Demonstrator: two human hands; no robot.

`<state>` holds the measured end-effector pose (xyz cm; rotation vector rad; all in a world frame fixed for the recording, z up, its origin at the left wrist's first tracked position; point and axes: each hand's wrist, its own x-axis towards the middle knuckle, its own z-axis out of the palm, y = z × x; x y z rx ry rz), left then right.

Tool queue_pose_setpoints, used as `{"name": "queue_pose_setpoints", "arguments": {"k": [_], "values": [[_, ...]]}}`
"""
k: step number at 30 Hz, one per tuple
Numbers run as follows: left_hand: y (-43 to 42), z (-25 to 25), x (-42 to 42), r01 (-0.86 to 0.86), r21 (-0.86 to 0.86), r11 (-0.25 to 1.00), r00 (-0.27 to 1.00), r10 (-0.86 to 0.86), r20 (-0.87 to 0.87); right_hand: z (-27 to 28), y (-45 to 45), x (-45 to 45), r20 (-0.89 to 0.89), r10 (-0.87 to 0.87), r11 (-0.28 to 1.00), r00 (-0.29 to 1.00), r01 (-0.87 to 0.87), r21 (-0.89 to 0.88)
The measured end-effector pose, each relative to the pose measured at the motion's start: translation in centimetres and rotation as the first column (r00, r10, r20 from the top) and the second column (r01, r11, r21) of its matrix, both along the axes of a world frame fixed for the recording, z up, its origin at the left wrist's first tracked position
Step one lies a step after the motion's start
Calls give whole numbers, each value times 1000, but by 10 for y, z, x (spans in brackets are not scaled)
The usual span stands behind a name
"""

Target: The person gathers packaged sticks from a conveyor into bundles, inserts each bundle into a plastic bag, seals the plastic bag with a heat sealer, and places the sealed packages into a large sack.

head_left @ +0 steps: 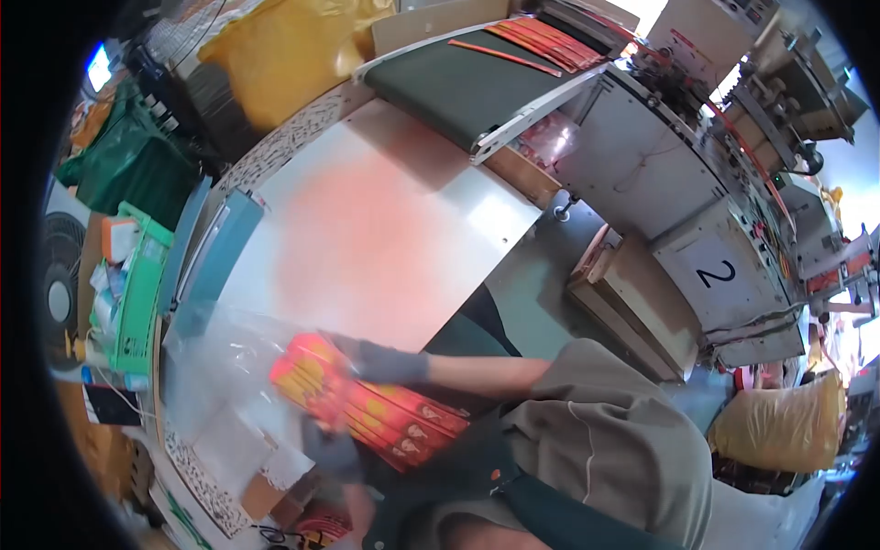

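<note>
Both my hands wear grey gloves and are blurred by motion. Between them is a bundle of long, narrow red packets (403,426) with yellow print, its near end towards my dark apron. My right hand (380,360) grips the bundle along its upper side. From below, my left hand (332,451) is closed against its lower side. Beside the bundle's far end a clear plastic bag (225,353) lies crumpled on the white tabletop (477,275); I cannot tell whether the packets are partly inside it.
A dark green conveyor belt (431,87) with more red packets (550,44) stands beyond the table. A blue-grey bar-shaped device (220,247) sits at the table's left edge, near a green basket (142,302). To the right are a wooden box (637,307) and a machine cabinet (724,275) marked 2.
</note>
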<state>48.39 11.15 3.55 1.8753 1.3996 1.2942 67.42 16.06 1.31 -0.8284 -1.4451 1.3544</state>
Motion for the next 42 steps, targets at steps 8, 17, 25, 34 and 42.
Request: {"name": "queue_pose_setpoints", "arguments": {"k": [8,17,25,34,42], "values": [[-20,-36,15,428,-164,889,899,-437,-21,29,-108,49,115,158,956,981,-122,-268],[110,174,-87,236,34,971,972,-236,2,225,28,87,635,-605,536,480,-345,771],[119,243,-52,290,126,949,943,-260,-209,289,54,106,532,-549,562,645,-186,806],[117,243,-22,382,256,888,717,-111,-688,304,78,98,454,-528,524,718,-145,839],[96,255,-10,391,501,772,845,-84,-529,259,79,25,702,-423,453,573,-537,711]]}}
